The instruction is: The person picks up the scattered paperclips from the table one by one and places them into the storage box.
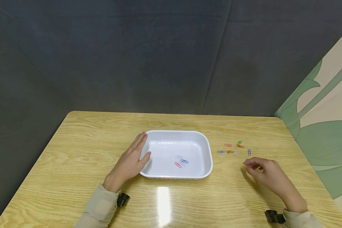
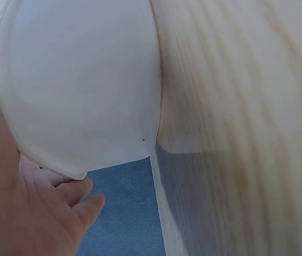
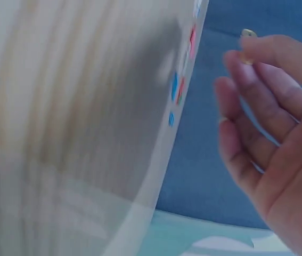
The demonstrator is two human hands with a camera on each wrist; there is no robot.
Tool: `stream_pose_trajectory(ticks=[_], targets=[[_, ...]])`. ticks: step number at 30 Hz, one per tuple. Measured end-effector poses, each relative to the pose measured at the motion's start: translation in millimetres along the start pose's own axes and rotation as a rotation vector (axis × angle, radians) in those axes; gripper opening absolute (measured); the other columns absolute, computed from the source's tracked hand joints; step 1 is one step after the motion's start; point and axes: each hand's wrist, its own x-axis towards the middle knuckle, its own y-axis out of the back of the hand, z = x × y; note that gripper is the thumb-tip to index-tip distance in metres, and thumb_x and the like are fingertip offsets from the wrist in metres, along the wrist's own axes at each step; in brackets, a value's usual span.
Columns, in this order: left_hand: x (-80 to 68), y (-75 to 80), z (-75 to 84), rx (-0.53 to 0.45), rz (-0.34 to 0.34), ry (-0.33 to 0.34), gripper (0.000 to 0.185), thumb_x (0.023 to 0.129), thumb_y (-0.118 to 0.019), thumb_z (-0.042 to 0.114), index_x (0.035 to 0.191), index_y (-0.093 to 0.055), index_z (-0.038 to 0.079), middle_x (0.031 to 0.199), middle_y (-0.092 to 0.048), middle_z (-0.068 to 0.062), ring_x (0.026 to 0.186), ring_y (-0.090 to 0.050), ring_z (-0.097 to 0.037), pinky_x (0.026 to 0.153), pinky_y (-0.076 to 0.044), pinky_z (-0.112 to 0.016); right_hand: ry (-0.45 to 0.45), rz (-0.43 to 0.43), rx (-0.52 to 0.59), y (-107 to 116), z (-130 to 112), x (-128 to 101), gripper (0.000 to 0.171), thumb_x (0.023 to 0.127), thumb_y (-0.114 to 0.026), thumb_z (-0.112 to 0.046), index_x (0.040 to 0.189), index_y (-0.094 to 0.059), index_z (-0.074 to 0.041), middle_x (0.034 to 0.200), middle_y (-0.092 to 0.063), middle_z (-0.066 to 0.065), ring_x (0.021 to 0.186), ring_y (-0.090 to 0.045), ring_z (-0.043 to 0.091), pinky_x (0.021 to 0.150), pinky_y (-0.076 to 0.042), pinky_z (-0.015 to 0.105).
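Observation:
A white tray (image 1: 163, 153) lies on the table, with a pink paper clip (image 1: 178, 164), a blue paper clip (image 1: 184, 161) and pale ones inside it. My left hand (image 1: 129, 163) rests along the tray's left rim, fingers fairly straight and thumb over the inside. In the left wrist view those fingers (image 2: 76, 205) show just past the rim at a corner. Right of the tray, my right hand (image 1: 269, 175) pinches a yellow paper clip (image 3: 249, 33) between thumb and index finger. The hand's other fingers are loosely bent.
Several loose paper clips lie right of the tray, among them a pink one (image 1: 228, 145), a green one (image 1: 239, 142) and a blue one (image 1: 249, 152). The wooden table (image 1: 74, 152) meets a dark cloth backdrop (image 1: 148, 63). A patterned panel (image 1: 325, 136) stands at the right.

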Motion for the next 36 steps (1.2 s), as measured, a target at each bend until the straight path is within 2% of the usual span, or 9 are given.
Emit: stream_pose_trajectory(ticks=[3, 8, 25, 36], targets=[[-0.2, -0.3, -0.3, -0.005, 0.001, 0.0, 0.067, 0.104, -0.047, 0.033, 0.158, -0.021, 0.004, 0.166, -0.018, -0.012, 0.155, -0.016, -0.029, 0.124, -0.023, -0.049, 0.065, 0.081, 0.001, -5.3, -5.5, 3.6, 0.021, 0.075, -0.08, 0.004, 0.09, -0.075, -0.011, 0.079, -0.073, -0.006, 0.071, -0.058, -0.009, 0.06, -0.053, 0.022], [-0.2, 0.3, 0.1, -0.001, 0.0, 0.001, 0.067, 0.104, -0.047, 0.034, 0.158, -0.02, 0.004, 0.167, -0.018, -0.012, 0.155, -0.015, -0.029, 0.124, -0.023, -0.049, 0.094, 0.12, 0.048, -11.1, -14.8, 8.6, 0.024, 0.075, -0.079, 0.006, 0.091, -0.075, -0.011, 0.081, -0.073, -0.005, 0.073, -0.059, -0.008, 0.062, -0.053, 0.02], [-0.3, 0.9, 0.4, 0.005, -0.004, 0.0, 0.067, 0.104, -0.047, 0.033, 0.158, -0.02, 0.003, 0.167, -0.018, -0.012, 0.155, -0.016, -0.03, 0.124, -0.022, -0.049, 0.123, 0.103, 0.068, -18.9, -46.9, 33.2, 0.018, 0.081, -0.078, -0.001, 0.094, -0.075, -0.013, 0.088, -0.076, -0.004, 0.076, -0.063, -0.004, 0.064, -0.056, 0.027], [0.6, -0.5, -0.9, 0.006, 0.004, -0.003, 0.067, 0.104, -0.046, 0.034, 0.158, -0.021, 0.004, 0.166, -0.018, -0.012, 0.155, -0.016, -0.029, 0.124, -0.023, -0.048, 0.153, 0.085, 0.067, -24.3, -64.8, 51.3, 0.014, 0.083, -0.077, -0.005, 0.096, -0.075, -0.01, 0.089, -0.075, -0.005, 0.077, -0.066, 0.006, 0.066, -0.055, 0.028]])
